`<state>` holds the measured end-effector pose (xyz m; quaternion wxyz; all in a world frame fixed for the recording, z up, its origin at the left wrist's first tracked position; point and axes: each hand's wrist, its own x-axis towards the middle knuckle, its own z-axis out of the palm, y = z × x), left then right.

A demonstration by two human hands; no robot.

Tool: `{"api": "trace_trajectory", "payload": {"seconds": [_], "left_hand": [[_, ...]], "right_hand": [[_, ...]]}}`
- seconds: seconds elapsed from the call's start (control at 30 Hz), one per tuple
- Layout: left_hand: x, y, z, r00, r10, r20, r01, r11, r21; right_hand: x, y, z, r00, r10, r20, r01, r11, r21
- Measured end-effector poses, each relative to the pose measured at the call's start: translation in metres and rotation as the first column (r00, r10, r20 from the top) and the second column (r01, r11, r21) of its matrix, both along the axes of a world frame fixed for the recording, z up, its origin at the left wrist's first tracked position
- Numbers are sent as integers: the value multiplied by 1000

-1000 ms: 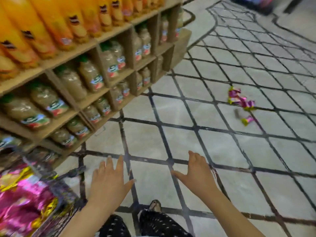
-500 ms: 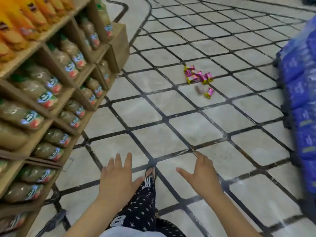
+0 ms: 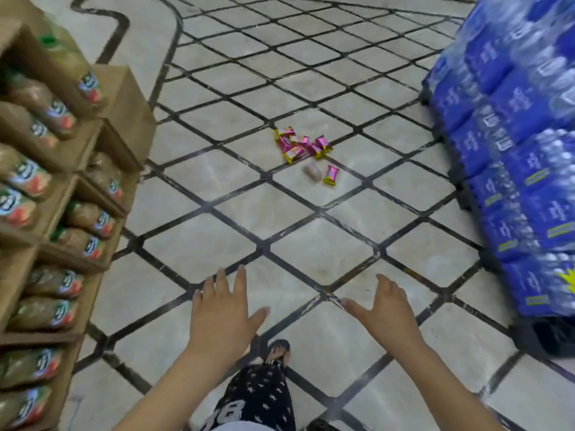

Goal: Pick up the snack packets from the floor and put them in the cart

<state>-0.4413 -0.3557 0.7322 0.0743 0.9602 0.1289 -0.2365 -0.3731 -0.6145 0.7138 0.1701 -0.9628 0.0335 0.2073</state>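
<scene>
We hold our left hand (image 3: 222,315) and right hand (image 3: 384,312) spread and empty. The snack packets (image 3: 300,146) lie far ahead on the floor (image 3: 199,250), none picked up; no cart in view.

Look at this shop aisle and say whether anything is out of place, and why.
Pink-and-gold snack packets lie scattered on the tiled floor, one packet apart from the heap beside a pale blurred item. They look dropped: other goods sit on the wooden shelves and in the blue stack.
</scene>
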Motion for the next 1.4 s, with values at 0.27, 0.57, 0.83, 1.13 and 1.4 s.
{"api": "trace_trajectory", "payload": {"seconds": [0.27,0.57,0.83,1.13,1.4], "left_hand": [[90,43,20,999,-35,-13,35,999,14],[235,60,9,997,-77,-16,78,997,8],[389,82,9,995,-101,-4,101,995,10],[509,109,12,996,-84,-36,85,996,39],[632,138,-34,981,-125,-150,112,990,-91]], "right_hand": [[81,34,8,998,-64,-3,64,998,-21],[221,42,-6,987,-155,-32,155,988,-2],[392,73,-13,979,-203,-33,204,978,44],[517,103,-12,972,-221,-77,226,972,69],[619,123,-42,933,-328,-151,341,937,73]]}}
